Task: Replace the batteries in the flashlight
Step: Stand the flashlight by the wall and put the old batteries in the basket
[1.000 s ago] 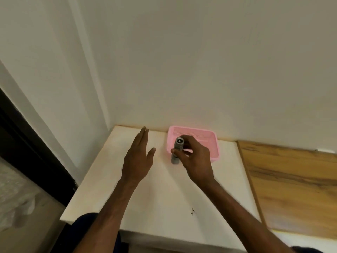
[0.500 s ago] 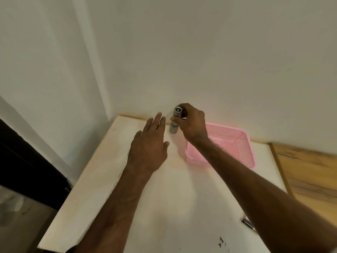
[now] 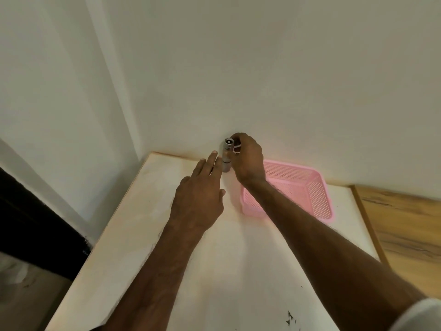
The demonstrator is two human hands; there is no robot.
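**Flashlight held upright at the back of the desk**

No brand, label or writing can be read on anything in view.

At the far left a dark opening (image 3: 28, 218) borders the white wall (image 3: 262, 68). The pale desk (image 3: 148, 247) runs from there toward the right, with a few dark specks near its front edge.

The left hand (image 3: 199, 199) reaches forward over the desk, palm down, fingers (image 3: 210, 163) straight and close together. Its grip is flat and open, holding nothing; the fingertips lie just beside the lower part of the flashlight, and whether they touch it cannot be told.

The flashlight (image 3: 226, 155), a short grey metal cylinder, stands nearly upright near the back edge of the desk, close to the wall, its round end facing up toward the camera. It sits between the two hands.

The right hand (image 3: 249, 158) is curled around the upper part of the flashlight from the right, its grip narrow and closed on the barrel, with the thumb and fingers near the top end.

Just right of that hand, partly behind the right forearm, a pink perforated plastic basket (image 3: 315, 194) rests on the desk. Further right lies a wood-grain surface (image 3: 405, 223), and a bit of white sleeve (image 3: 420, 314) shows at the bottom right corner.
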